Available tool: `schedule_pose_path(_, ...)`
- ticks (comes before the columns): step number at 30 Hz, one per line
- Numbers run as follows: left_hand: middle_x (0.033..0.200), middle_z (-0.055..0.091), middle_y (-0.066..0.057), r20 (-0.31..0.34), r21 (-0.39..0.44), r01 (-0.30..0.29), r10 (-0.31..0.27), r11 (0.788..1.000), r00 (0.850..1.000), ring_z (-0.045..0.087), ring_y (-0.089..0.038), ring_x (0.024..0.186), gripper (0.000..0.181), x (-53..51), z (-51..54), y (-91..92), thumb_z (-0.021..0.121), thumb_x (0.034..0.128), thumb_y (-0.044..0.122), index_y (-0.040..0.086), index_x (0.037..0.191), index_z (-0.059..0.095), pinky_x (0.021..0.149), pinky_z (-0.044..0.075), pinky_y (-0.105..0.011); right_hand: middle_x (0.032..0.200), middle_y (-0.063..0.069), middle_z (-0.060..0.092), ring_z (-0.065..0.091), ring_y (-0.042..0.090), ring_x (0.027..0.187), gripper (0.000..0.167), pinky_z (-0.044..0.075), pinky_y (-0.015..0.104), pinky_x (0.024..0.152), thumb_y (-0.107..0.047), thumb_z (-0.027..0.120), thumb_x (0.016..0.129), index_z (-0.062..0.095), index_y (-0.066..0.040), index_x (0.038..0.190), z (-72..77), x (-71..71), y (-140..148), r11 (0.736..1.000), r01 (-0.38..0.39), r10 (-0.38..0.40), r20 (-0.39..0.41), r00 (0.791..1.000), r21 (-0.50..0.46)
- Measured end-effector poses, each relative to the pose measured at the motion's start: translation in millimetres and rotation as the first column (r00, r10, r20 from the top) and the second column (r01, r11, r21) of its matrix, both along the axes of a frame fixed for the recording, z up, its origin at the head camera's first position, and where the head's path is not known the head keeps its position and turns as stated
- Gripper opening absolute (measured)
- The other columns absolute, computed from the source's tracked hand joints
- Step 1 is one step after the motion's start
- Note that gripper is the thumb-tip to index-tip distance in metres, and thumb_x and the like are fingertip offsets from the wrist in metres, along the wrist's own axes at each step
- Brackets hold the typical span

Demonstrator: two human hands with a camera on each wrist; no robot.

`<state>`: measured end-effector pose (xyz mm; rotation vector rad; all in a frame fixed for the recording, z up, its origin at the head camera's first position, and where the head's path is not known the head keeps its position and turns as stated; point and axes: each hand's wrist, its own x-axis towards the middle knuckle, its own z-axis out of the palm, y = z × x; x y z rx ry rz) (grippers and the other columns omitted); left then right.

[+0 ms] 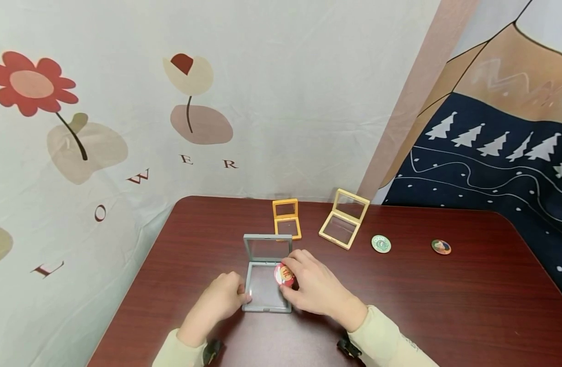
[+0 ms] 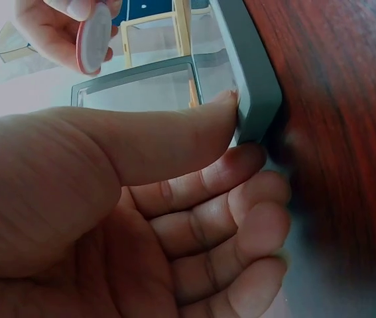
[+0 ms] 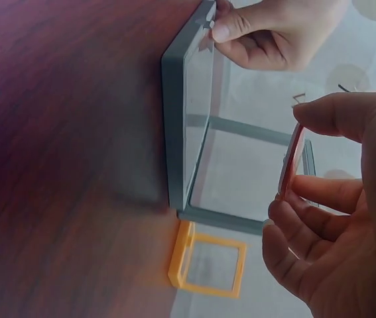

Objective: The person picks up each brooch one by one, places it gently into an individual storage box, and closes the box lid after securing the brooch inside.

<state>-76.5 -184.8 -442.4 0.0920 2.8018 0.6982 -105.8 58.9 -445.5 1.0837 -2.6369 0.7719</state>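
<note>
A grey hinged display frame (image 1: 268, 290) with clear film panels lies unfolded on the table, its lid standing up at the back. My left hand (image 1: 223, 295) grips its left edge, thumb on top and fingers against the outer side, as the left wrist view shows. In my right hand (image 1: 315, 285) a round red badge (image 1: 284, 274) is pinched between thumb and fingers. The badge hangs above the right part of the grey frame; in the right wrist view the red disc (image 3: 291, 162) is seen edge-on, apart from the film.
Behind stand a small orange frame (image 1: 287, 219) and a pale yellow frame (image 1: 360, 223), both unfolded. To the right lie a green-and-white round badge (image 1: 381, 244) and a multicoloured one (image 1: 441, 247). The dark red table (image 1: 423, 316) meets a printed cloth backdrop (image 1: 281, 102).
</note>
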Motion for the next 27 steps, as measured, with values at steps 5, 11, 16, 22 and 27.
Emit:
schedule_pose_path(5, 0.056, 0.044, 0.003, 0.006, -0.009, 0.004, -0.004, 1.000, 1.000, 0.044, -0.014, 0.057, 0.046, 0.3, -0.2, -0.2, 0.086, 0.0868, 0.016, 0.013, 0.058, 0.050, 0.055, 0.036, -0.031, 0.110, 0.001, 0.064, 0.057, 0.013, 0.096, 0.043, 0.052, 0.026, 0.078, -0.025, 0.082, 0.084, 0.071, -0.002, 0.119, -2.5, -0.5, -9.0, 0.999, -0.035, 0.035, -0.015, 0.999, 0.036)
schedule_pose_path(11, 0.057, 0.041, 0.003, 0.027, -0.022, 0.018, -0.018, 1.000, 0.999, 0.041, -0.014, 0.056, 0.048, 0.9, -0.1, -0.2, 0.087, 0.0854, 0.017, 0.013, 0.058, 0.049, 0.053, 0.034, -0.031, 0.107, 0.002, 0.064, 0.058, 0.015, 0.095, 0.040, 0.053, 0.027, 0.077, -0.025, 0.082, 0.085, 0.072, -0.003, 0.117, -6.5, -0.8, -18.0, 0.996, -0.050, 0.051, -0.014, 0.999, 0.072)
schedule_pose_path(16, 0.059, 0.046, 0.001, 0.024, -0.032, 0.036, -0.035, 0.999, 0.999, 0.045, -0.015, 0.058, 0.045, 1.9, 1.7, -1.4, 0.088, 0.0839, 0.016, 0.012, 0.060, 0.051, 0.055, 0.037, -0.032, 0.107, 0.002, 0.064, 0.059, 0.016, 0.096, 0.038, 0.054, 0.028, 0.081, -0.027, 0.081, 0.087, 0.072, -0.004, 0.116, -9.7, -1.3, -24.3, 0.991, -0.058, 0.059, -0.012, 0.998, 0.124)
schedule_pose_path(22, 0.060, 0.047, 0.001, 0.023, -0.026, 0.050, -0.049, 0.998, 0.999, 0.045, -0.016, 0.058, 0.044, 2.9, 3.4, -1.5, 0.088, 0.0834, 0.015, 0.012, 0.061, 0.051, 0.055, 0.037, -0.032, 0.106, 0.002, 0.064, 0.059, 0.015, 0.095, 0.036, 0.053, 0.027, 0.082, -0.027, 0.080, 0.089, 0.073, -0.005, 0.115, -13.6, 0.0, -31.2, 0.983, -0.073, 0.072, 0.010, 0.997, 0.169)
schedule_pose_path(27, 0.061, 0.050, 0.000, 0.017, -0.028, 0.058, -0.058, 0.998, 0.998, 0.047, -0.016, 0.059, 0.042, 3.1, 4.2, -2.1, 0.088, 0.0835, 0.014, 0.012, 0.062, 0.052, 0.056, 0.039, -0.033, 0.102, 0.001, 0.064, 0.058, 0.013, 0.091, 0.037, 0.052, 0.027, 0.081, -0.028, 0.080, 0.088, 0.073, -0.004, 0.115, -17.1, 1.4, -36.4, 0.975, -0.073, 0.075, 0.001, 0.997, 0.212)
